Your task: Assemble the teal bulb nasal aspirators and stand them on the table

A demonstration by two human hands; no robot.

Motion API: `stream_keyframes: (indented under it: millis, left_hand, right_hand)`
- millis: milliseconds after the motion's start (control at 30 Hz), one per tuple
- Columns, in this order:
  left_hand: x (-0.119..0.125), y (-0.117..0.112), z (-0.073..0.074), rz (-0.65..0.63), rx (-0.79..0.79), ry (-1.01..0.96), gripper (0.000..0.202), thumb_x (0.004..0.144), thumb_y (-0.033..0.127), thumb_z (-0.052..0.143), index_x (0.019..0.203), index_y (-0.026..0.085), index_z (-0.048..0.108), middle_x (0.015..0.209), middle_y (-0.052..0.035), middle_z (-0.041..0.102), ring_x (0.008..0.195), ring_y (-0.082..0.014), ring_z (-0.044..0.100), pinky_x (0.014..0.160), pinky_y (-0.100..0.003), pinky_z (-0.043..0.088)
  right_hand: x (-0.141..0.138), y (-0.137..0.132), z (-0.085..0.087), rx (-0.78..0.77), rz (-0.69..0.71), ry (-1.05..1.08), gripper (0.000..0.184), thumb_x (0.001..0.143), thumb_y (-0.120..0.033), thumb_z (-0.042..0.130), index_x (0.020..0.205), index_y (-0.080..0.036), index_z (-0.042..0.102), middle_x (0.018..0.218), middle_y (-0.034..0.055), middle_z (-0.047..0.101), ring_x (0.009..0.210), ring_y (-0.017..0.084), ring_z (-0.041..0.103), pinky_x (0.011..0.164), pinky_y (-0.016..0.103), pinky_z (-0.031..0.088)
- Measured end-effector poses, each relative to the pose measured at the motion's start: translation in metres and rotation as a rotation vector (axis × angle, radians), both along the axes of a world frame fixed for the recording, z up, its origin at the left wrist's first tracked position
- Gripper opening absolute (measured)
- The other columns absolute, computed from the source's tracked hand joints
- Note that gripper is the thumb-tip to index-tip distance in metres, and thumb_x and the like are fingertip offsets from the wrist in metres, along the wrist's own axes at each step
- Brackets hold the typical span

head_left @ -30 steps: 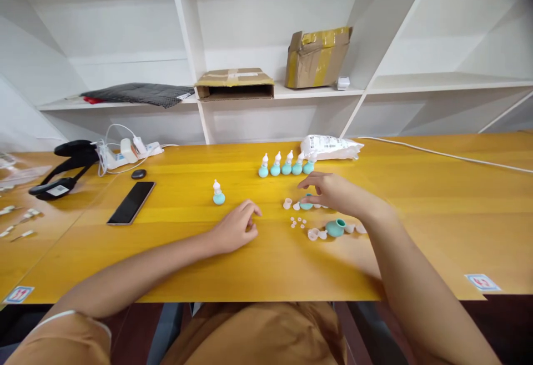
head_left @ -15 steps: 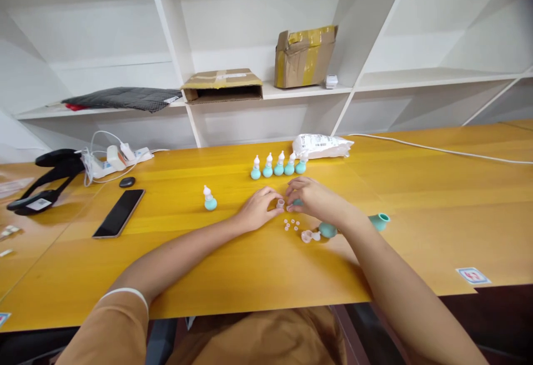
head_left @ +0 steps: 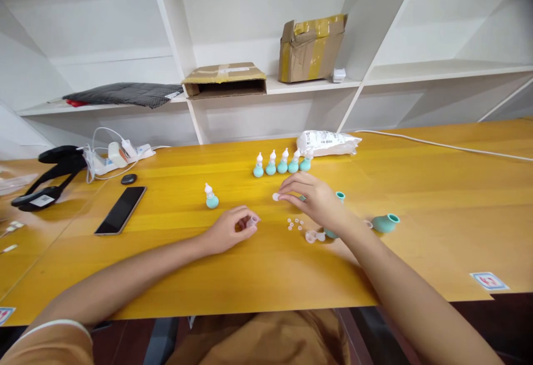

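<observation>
At the near edge of the yellow table, both forearms entered from 6 o'clock. The left hand rested on the tabletop, fingers curled, with thumb and fingertips gripping a translucent cap. The right hand lay at its 2 o'clock, thumb and forefinger pinched on a small white piece and the other fingers loosely spread. The form of that piece was too small to tell.

Unassembled stock lay around the right hand:
- tiny white parts at 7 o'clock;
- clear caps at 6 o'clock;
- a hidden teal bulb, partly under the wrist;
- a rear teal bulb at 3 o'clock;
- a tipped teal bulb at 4 o'clock, farther out and lying on its side.

Finished stock stood upright farther back. A single assembled unit, a teal bulb with a white nozzle, was at 11 o'clock of the left hand. A row of five assembled units was at 11 o'clock of the right hand.

Judged from this layout, six units were complete and at least three bare bulbs remained, so roughly two thirds of the visible stock was done.

Beyond the row lay a plastic bag. A smartphone and a power strip sat at 10 o'clock, and cardboard boxes occupied the shelf at 12 o'clock.
</observation>
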State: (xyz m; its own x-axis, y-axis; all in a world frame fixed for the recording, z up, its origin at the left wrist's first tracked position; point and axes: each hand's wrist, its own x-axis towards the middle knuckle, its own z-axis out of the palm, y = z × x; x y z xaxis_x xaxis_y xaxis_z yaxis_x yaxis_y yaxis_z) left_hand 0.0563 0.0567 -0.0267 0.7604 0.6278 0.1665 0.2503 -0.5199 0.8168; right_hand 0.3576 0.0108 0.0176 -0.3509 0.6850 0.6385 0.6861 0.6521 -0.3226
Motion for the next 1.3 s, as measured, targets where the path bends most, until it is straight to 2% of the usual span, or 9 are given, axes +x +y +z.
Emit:
stream_keyframes:
  millis: [67,133,300,400,467,600,967,1300]
  left_hand:
    - [-0.016,-0.001,0.002,-0.018,-0.021,0.017,0.029,0.106,0.041,0.066,0.12,0.019,0.078,0.11,-0.0078,0.073,0.092,-0.0182,0.068,0.086,-0.032,0.056]
    - [-0.022,0.002,0.002,-0.037,-0.071,0.025,0.035,0.106,0.047,0.067,0.125,0.019,0.078,0.11,-0.0086,0.075,0.094,-0.0194,0.068,0.085,-0.032,0.055]
    - [-0.014,0.006,-0.006,-0.078,-0.374,-0.062,0.054,0.106,0.064,0.066,0.134,0.018,0.067,0.109,-0.0096,0.078,0.077,-0.0151,0.065,0.078,-0.032,0.057]
    - [-0.012,0.004,-0.008,-0.067,-0.448,-0.124,0.058,0.103,0.067,0.071,0.133,0.019,0.062,0.12,-0.0134,0.079,0.079,-0.0148,0.068,0.08,-0.033,0.058]
    - [-0.013,0.003,-0.008,-0.074,-0.456,-0.145,0.055,0.102,0.066,0.074,0.129,0.019,0.061,0.125,-0.0148,0.078,0.081,-0.015,0.07,0.083,-0.034,0.059]
    - [-0.014,0.002,-0.009,-0.078,-0.44,-0.167,0.052,0.101,0.063,0.077,0.125,0.019,0.06,0.119,-0.0128,0.08,0.08,-0.0152,0.072,0.086,-0.035,0.059]
    - [-0.013,0.001,-0.007,-0.081,-0.46,-0.194,0.053,0.1,0.061,0.08,0.124,0.018,0.062,0.115,-0.0121,0.08,0.076,-0.0143,0.073,0.082,-0.034,0.06]
    - [-0.013,0.0,-0.005,-0.091,-0.506,-0.203,0.052,0.1,0.064,0.078,0.118,0.019,0.057,0.107,-0.0089,0.081,0.068,-0.013,0.072,0.072,-0.031,0.059]
  right_hand:
    - [-0.016,-0.003,-0.003,-0.023,0.068,0.058,0.019,0.114,-0.034,0.066,0.109,-0.023,0.081,0.106,0.0079,0.081,0.099,0.022,0.077,0.091,0.037,0.063]
    - [-0.029,-0.006,-0.008,-0.058,0.12,0.09,0.021,0.114,-0.035,0.065,0.111,-0.021,0.08,0.107,0.0081,0.081,0.099,0.02,0.078,0.088,0.034,0.063]
    - [-0.043,-0.011,-0.018,-0.142,0.17,0.111,0.022,0.116,-0.033,0.062,0.114,-0.02,0.079,0.102,0.0073,0.083,0.09,0.019,0.079,0.084,0.031,0.063]
    - [-0.044,-0.011,-0.023,-0.17,0.205,0.095,0.021,0.116,-0.031,0.061,0.116,-0.022,0.079,0.102,0.0073,0.084,0.088,0.019,0.08,0.083,0.031,0.064]
    - [-0.044,-0.01,-0.024,-0.167,0.23,0.075,0.019,0.116,-0.03,0.061,0.117,-0.023,0.079,0.105,0.0071,0.085,0.09,0.019,0.081,0.084,0.032,0.065]
    - [-0.044,-0.012,-0.025,-0.141,0.258,0.035,0.016,0.115,-0.026,0.062,0.119,-0.024,0.077,0.109,0.0066,0.085,0.093,0.02,0.081,0.085,0.032,0.065]
    - [-0.044,-0.017,-0.028,-0.13,0.237,0.015,0.007,0.112,-0.024,0.066,0.111,-0.022,0.072,0.102,0.007,0.082,0.085,0.018,0.079,0.076,0.029,0.062]
    - [-0.042,-0.015,-0.026,-0.141,0.236,-0.047,0.011,0.115,-0.026,0.062,0.112,-0.022,0.072,0.103,0.0065,0.08,0.09,0.02,0.078,0.08,0.031,0.061]
